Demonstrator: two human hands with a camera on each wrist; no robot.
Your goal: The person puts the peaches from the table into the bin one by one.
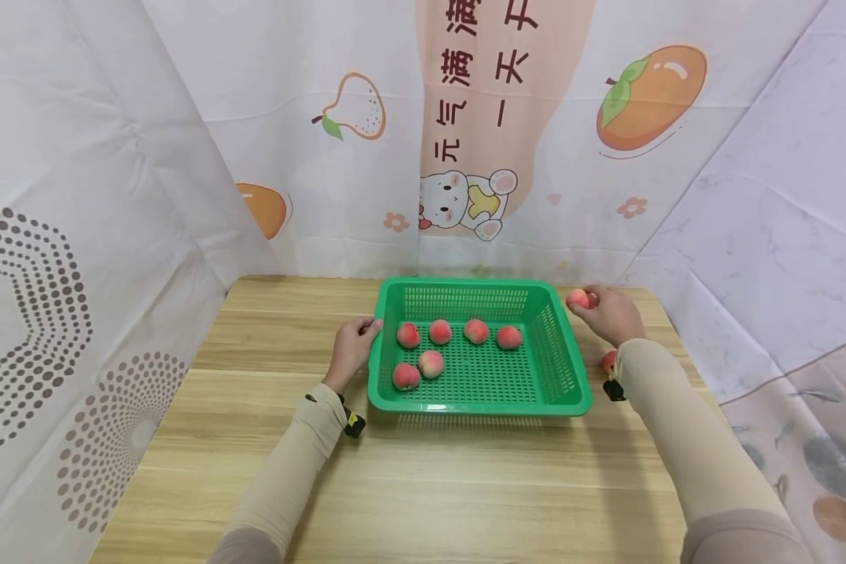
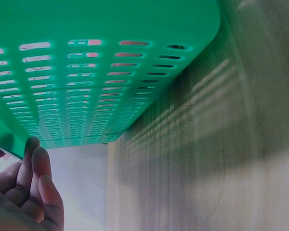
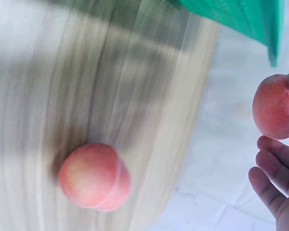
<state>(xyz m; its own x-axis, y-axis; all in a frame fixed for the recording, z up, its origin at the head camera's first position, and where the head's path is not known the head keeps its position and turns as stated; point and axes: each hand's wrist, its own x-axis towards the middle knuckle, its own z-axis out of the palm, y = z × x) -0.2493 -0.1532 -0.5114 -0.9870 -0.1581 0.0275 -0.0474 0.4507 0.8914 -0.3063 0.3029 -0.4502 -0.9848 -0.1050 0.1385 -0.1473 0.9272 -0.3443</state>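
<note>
My left hand (image 1: 353, 350) pinches the left rim of a green plastic basket (image 1: 479, 409); in the left wrist view its fingers (image 2: 41, 163) sit under the rim beside the slotted wall. My right hand (image 1: 615, 315) holds a pink-red peach (image 1: 577, 298) between thumb and fingertips, just outside the basket's right back corner. The right wrist view shows this held peach (image 3: 275, 107) at the right edge. Inside the basket lie several peaches, four across the back and a front-left pair, one of them a paler peach (image 1: 431, 363).
Another peach (image 3: 94, 177) lies on the wooden table (image 1: 507, 493) right of the basket, partly hidden by my right wrist in the head view. A printed curtain (image 1: 310, 227) hangs behind the table, with white cloth (image 1: 782, 235) at the sides.
</note>
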